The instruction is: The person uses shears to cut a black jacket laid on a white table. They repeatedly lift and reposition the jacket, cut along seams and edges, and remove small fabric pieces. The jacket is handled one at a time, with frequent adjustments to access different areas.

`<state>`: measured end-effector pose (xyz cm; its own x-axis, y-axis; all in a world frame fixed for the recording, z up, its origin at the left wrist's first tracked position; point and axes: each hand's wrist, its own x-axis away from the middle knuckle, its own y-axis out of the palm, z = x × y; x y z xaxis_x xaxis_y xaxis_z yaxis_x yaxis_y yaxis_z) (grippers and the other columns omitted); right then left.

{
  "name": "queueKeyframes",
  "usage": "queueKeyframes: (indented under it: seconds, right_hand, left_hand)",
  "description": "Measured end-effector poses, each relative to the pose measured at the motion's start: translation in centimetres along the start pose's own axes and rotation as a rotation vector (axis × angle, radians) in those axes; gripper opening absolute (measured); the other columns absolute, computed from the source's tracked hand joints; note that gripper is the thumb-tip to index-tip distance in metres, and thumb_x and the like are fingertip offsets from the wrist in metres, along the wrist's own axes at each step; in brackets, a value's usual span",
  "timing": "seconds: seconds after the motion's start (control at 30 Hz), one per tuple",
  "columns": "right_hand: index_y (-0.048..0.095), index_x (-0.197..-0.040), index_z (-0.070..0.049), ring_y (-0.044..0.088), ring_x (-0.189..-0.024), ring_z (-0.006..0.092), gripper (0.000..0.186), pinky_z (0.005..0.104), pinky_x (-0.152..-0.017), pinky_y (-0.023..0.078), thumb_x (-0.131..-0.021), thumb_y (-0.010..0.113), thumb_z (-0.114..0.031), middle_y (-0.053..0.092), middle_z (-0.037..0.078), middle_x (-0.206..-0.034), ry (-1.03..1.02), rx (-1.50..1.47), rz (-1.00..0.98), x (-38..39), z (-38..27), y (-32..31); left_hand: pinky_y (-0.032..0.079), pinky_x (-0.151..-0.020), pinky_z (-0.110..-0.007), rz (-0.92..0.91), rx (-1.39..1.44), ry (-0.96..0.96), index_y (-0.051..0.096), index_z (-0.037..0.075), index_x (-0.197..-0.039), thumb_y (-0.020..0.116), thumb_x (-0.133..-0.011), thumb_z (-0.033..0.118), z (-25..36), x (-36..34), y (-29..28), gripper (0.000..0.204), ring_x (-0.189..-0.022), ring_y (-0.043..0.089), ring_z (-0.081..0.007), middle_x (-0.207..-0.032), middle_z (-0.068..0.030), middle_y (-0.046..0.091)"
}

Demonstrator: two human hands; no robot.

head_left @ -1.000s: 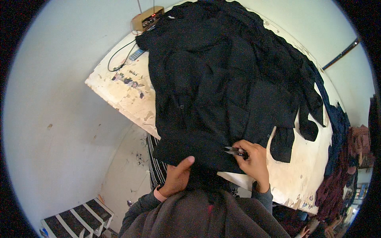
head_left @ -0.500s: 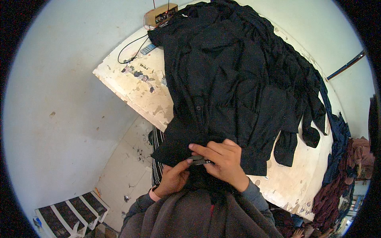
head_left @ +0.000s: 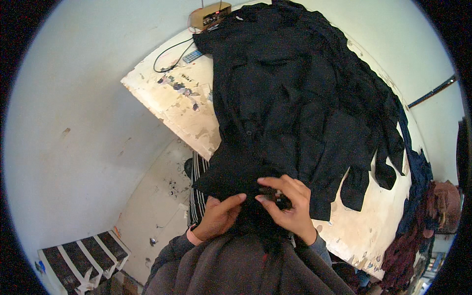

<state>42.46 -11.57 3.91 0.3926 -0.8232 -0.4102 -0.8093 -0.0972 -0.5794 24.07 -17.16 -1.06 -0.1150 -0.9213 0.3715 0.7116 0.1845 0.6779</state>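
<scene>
A black button-up shirt is spread over the table, its near edge hanging down in front of me. My left hand pinches that edge, thumb on top and fingers under the cloth. Just to its right, my right hand hovers over the same fabric, thumb and forefinger apart. Small dark metal thread snips rest in its curled fingers, mostly hidden by the hand. A button shows on the shirt above my hands.
The pale, worn table has a remote control, a black cable and a brown box-like device at its far left. Dark red and brown garments hang at the right. A black-and-white striped box stands on the floor.
My right hand has moved right with the snips, away from my left thumb, and its thumb and forefinger have spread. The left hand still pinches the shirt edge.
</scene>
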Motion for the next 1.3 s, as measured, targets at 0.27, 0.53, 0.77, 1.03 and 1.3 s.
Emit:
queueKeyframes:
  seconds: [0.27,0.53,0.77,1.03,1.3]
  right_hand:
    - [0.07,-0.125,-0.029,0.051,-0.056,0.0103,0.061,0.0285,-0.055,0.034,-0.066,0.068,-0.018,0.051,-0.008,-0.071,-0.498,0.4,-0.211,-2.3,-2.6,2.3]
    - [0.076,-0.1,-0.021,0.056,-0.057,0.0131,0.051,0.0294,-0.056,0.036,-0.051,0.074,-0.007,0.058,-0.006,-0.069,-0.31,-0.12,-0.267,-1.7,-1.1,2.2]
    - [0.074,-0.104,-0.02,0.052,-0.061,0.0133,0.039,0.0308,-0.055,0.036,-0.065,0.073,-0.015,0.056,-0.007,-0.077,-0.471,0.236,-0.131,-1.0,-0.3,0.8]
    - [0.074,-0.107,-0.023,0.048,-0.065,0.0085,0.03,0.0271,-0.058,0.036,-0.078,0.067,-0.024,0.056,-0.011,-0.082,-0.696,0.407,-0.182,0.4,-0.5,2.5]
    - [0.072,-0.113,-0.023,0.051,-0.065,0.0085,0.032,0.0269,-0.058,0.036,-0.082,0.064,-0.025,0.056,-0.011,-0.081,-0.669,0.403,-0.327,1.8,-1.2,1.2]
  left_hand:
    - [0.053,-0.08,-0.034,-0.195,-0.554,0.248,0.07,0.0,-0.106,0.07,-0.092,0.015,-0.9,1.1,-3.0,0.02,-0.094,0.067,-0.0141,-0.101,-0.0093,0.073]
    - [0.054,-0.088,-0.032,-0.181,-0.538,0.149,0.068,0.002,-0.12,0.068,-0.092,0.008,0.5,1.4,-3.2,0.028,-0.102,0.067,-0.0145,-0.109,-0.0074,0.072]
    - [0.046,-0.099,-0.027,-0.094,-0.27,-0.309,0.059,-0.005,-0.129,0.064,-0.101,0.031,5.1,3.5,-0.4,0.046,-0.118,0.057,-0.0143,-0.125,-0.0098,0.066]
    - [0.053,-0.084,-0.026,0.013,-0.333,-0.095,0.072,-0.001,-0.112,0.072,-0.096,0.016,5.5,3.5,-0.6,0.023,-0.093,0.067,-0.0099,-0.106,-0.004,0.074]
    - [0.056,-0.09,-0.028,-0.072,-0.396,0.0,0.067,0.0,-0.122,0.081,-0.082,-0.002,5.4,3.0,-0.5,0.042,-0.097,0.068,-0.0103,-0.11,-0.0045,0.074]
